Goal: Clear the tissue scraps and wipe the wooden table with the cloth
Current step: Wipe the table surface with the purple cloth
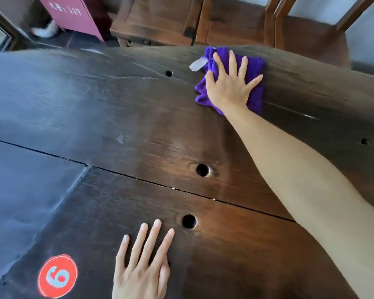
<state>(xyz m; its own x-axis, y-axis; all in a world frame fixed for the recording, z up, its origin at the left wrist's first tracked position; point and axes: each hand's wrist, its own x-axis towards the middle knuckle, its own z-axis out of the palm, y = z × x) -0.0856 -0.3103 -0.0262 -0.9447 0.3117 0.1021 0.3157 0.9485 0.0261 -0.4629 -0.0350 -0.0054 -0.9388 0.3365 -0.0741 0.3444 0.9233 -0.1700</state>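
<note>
Purple cloth (255,83): bunched flat on the wooden table (121,108) near its far edge, pinned under the right hand.
Right hand (230,85): fingers spread wide, palm pressed down on the cloth; the arm reaches far across the top, so this looks like mid-wipe.
White scrap (196,64): one pale sliver lies just beside the cloth's left edge, touching or nearly touching it; whether it is tissue or a label sewn to the cloth cannot be told.
Left hand (141,262): flat on the near part of the table, fingers extended and slightly apart, holding nothing, apparently bracing the body.
Table surface: dark planks with a seam and several round holes; a faint pale mark (120,139) sits mid-table, and a light streak (91,50) shows near the far left edge. No other scraps are visible.
Red sticker (57,276): round, numbered, near the front left corner.
Beyond the table: wooden chairs (160,20) and a red cabinet (73,14).
Progress: scrap clearing seems nearly finished, that one sliver aside; wiping is under way at the far right, and how much of the top has been covered cannot be judged.
</note>
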